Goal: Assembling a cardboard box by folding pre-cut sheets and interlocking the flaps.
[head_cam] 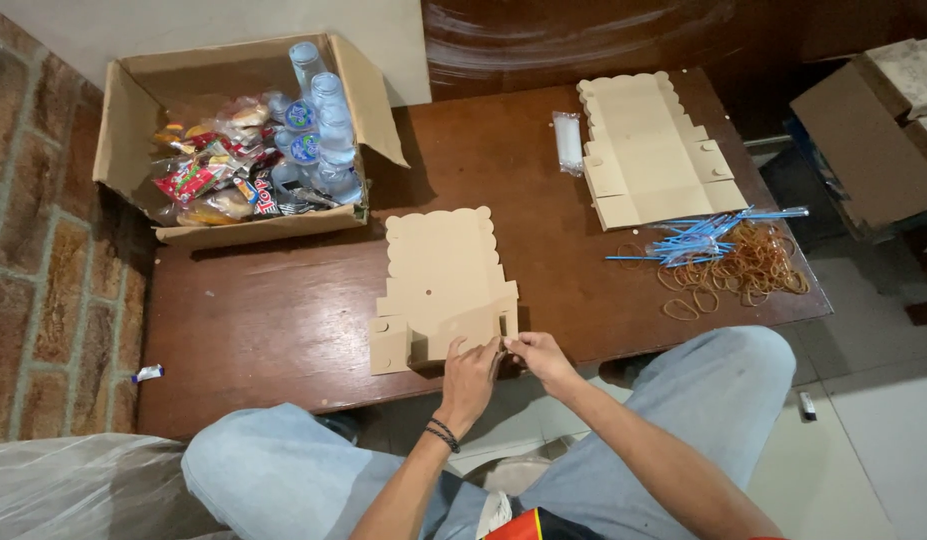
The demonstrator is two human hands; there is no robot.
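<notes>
A flat brown cardboard box blank (pixel 443 275) with a scalloped top edge lies on the dark wooden table (pixel 273 320), near its front edge. My left hand (pixel 470 375) and my right hand (pixel 538 355) meet at the blank's lower right corner. Both pinch a raised flap there, which stands partly folded up. My left wrist wears dark bands. My knees in light jeans sit under the table edge.
An open carton (pixel 128 110) at the back left holds snack packets and plastic water cups. A stack of flat box blanks (pixel 648 150) lies at the back right, with a clear plastic packet (pixel 567 142) beside it. Blue straws (pixel 698 240) and rubber bands (pixel 748 270) lie at the right edge.
</notes>
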